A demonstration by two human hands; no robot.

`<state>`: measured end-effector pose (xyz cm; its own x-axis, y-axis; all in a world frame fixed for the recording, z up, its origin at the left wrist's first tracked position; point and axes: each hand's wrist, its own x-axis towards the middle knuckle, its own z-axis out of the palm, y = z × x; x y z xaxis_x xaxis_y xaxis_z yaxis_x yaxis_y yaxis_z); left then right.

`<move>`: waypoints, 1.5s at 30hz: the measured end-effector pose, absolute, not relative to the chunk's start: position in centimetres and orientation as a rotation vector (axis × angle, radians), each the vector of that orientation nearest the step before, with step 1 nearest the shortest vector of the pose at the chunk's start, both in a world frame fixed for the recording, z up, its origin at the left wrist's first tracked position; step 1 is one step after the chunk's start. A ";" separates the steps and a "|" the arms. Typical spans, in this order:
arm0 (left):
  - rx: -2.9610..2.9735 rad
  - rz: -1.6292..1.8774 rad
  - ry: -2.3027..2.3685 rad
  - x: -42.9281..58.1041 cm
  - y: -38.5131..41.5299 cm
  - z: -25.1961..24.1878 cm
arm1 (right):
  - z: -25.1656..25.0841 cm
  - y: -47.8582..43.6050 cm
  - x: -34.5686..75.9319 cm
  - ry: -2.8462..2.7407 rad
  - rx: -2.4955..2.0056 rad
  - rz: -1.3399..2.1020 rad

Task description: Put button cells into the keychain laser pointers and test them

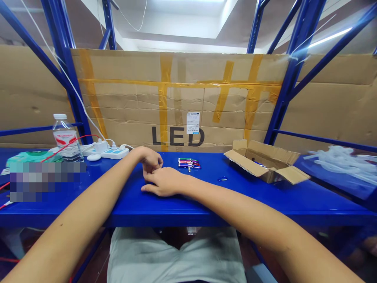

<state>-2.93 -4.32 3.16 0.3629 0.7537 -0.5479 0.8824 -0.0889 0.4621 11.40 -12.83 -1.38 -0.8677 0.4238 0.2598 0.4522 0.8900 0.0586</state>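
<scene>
My left hand [150, 159] and my right hand [163, 181] meet at the middle of the blue table [206, 196]. The left hand's fingers are curled down and touch the right hand's fingers. The right hand lies low on the table, fingers bent together toward the left. What they pinch, if anything, is hidden. A short way behind and to the right lies a small bunch of coloured pen-like sticks [189, 163]. A small blue ring [222, 179] lies alone further right.
An open cardboard box [266, 161] stands at the right, with a heap of clear plastic bags [341, 159] beyond it. At the left are a water bottle [66, 139], a power strip [110, 151] and a green packet [32, 157]. A cardboard wall marked LED [176, 102] closes the back.
</scene>
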 end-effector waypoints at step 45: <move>2.819 0.385 0.946 4.9 -6.2 -0.5 | 1.3 -5.6 27.8 -2.019 -1.134 0.572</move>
<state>4.86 -6.16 -0.46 0.7691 0.6086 0.1952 0.5720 -0.7916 0.2147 27.78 -5.58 1.30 -0.3367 0.8596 0.3843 0.5306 0.5103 -0.6768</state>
